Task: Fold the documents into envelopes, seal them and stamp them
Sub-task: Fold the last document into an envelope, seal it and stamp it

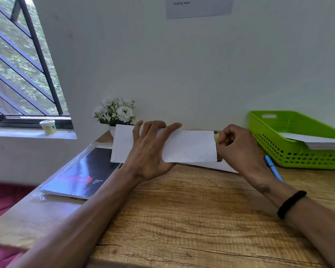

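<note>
Desk (182,219): wood, pushed against the wall, so stock sits along its far edge. Basket (290,151) at the far right corner holds paper, within reach of the right hand. Notebook (81,175) lies at the left edge, out of the work area. Envelope (188,146) is held up above the desk's far middle. Left hand (149,149) grips its body to steady it, fingers spread over the top. Right hand (238,147) is curled at the open flap end, pinching it, probably to seal. Pen (273,167) lies beside the basket.

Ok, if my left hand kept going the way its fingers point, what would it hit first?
Probably the flower pot behind the envelope that the left hand grips; depth is unclear, so possibly the wall.
</note>
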A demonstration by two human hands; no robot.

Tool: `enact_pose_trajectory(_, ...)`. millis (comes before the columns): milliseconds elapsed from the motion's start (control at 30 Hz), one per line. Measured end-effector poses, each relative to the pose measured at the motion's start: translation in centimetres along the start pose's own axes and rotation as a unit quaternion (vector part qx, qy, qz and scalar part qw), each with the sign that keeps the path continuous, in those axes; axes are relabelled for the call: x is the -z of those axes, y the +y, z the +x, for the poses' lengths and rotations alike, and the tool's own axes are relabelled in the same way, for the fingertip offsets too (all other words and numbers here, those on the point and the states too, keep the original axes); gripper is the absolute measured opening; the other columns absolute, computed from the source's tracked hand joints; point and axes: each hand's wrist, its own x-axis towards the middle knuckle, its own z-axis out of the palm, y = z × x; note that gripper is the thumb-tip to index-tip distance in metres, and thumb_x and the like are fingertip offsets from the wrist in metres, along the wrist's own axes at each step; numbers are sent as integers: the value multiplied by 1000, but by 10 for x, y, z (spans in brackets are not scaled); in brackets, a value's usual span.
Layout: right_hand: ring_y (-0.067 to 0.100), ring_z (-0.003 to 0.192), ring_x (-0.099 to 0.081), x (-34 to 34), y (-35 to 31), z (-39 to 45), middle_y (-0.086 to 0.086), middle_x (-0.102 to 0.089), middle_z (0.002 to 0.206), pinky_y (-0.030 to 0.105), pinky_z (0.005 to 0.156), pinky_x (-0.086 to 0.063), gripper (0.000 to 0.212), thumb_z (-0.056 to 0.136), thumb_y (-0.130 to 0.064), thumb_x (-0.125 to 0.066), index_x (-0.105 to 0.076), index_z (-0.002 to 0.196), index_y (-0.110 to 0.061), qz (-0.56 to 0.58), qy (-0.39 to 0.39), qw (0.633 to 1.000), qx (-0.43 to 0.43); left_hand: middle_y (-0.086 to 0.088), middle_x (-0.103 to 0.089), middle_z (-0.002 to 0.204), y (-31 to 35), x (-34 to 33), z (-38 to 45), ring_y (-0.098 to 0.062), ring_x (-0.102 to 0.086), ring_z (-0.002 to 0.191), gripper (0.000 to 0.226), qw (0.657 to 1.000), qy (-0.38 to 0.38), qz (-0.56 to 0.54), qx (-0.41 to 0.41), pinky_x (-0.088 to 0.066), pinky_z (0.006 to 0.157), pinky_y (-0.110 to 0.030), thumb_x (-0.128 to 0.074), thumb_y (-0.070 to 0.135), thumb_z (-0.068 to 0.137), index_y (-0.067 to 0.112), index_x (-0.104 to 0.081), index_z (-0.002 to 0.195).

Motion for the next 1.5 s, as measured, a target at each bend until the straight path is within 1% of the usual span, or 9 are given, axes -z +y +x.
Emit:
enact_pose_trajectory(200,33,69,-73,-2,-8,2,25,-76,89,40,66,-64,14,98,-8,-66,-66,104,5,228,-80,955,-174,-2,-46,135,-2,-1,-1,-25,-39,134,94,1000,-10,7,14,-13,123,-62,-70,66,73,33,-41,155)
enact_pose_trajectory(300,27,74,-75,1,-8,6,17,-77,90,38,71,-63,24,100,-23,-66,-69,106,0,309,-144,905,-254,-2,-47,132,0,-2,-1,-25,-39,133,91,1000,-12,8,8,-14,122,-63,-66,67,73,33,-43,153)
enact_pose_trajectory(433,15,77,-72,5,-8,4,7,-78,101,25,57,-57,36,84,-29,-81,-75,110,-5,278,-229,891,-275,-1,-48,130,6,-2,0,-23,-39,130,87,1000,-11,0,0,-14,121,-63,-62,69,73,33,-46,151)
enact_pose_trajectory(533,19,86,-77,7,-9,1,9,-77,111,25,55,-60,50,78,-18,-83,-71,124,-3,345,-289,834,-320,-1,-48,129,6,-2,0,-23,-39,130,88,1000,-17,-2,-6,-14,121,-63,-63,69,73,33,-45,151)
enact_pose_trajectory(733,30,108,-74,-2,-10,-6,16,-71,129,41,75,-66,48,87,-5,-69,-61,134,-4,440,-317,779,-315,-2,-49,131,6,-3,0,-23,-38,131,86,1000,-11,-3,-18,-11,122,-64,-62,71,74,33,-46,150)
enact_pose_trajectory(933,37,116,-69,-3,-11,-2,19,-67,134,56,89,-59,49,92,-15,-63,-55,139,-6,450,-319,779,-299,1,-41,148,3,-2,2,-22,-29,148,101,999,-38,-4,-4,7,124,-64,-57,91,73,40,-32,157)
enact_pose_trajectory(1133,33,118,-69,8,-8,8,13,-69,133,51,83,-61,37,100,-15,-57,-60,137,-8,429,-289,806,-288,1,-45,147,-16,8,-2,-21,-32,146,108,999,-46,-1,23,4,123,-68,-59,93,70,45,-23,161)
enact_pose_trajectory(1333,20,100,-73,1,-3,1,9,-72,127,33,64,-63,51,85,-19,-80,-64,132,-9,340,-296,863,-227,4,-46,146,4,3,-1,-20,-36,142,111,994,-104,-21,-21,-9,124,-63,-57,95,71,46,-16,162)
enact_pose_trajectory(1500,22,109,-71,4,-6,0,7,-71,130,37,82,-62,49,84,-21,-80,-66,131,-15,301,-337,873,-182,6,-47,144,2,-1,-1,-17,-41,137,106,995,-90,-46,-24,-16,123,-61,-64,82,77,41,-17,163)
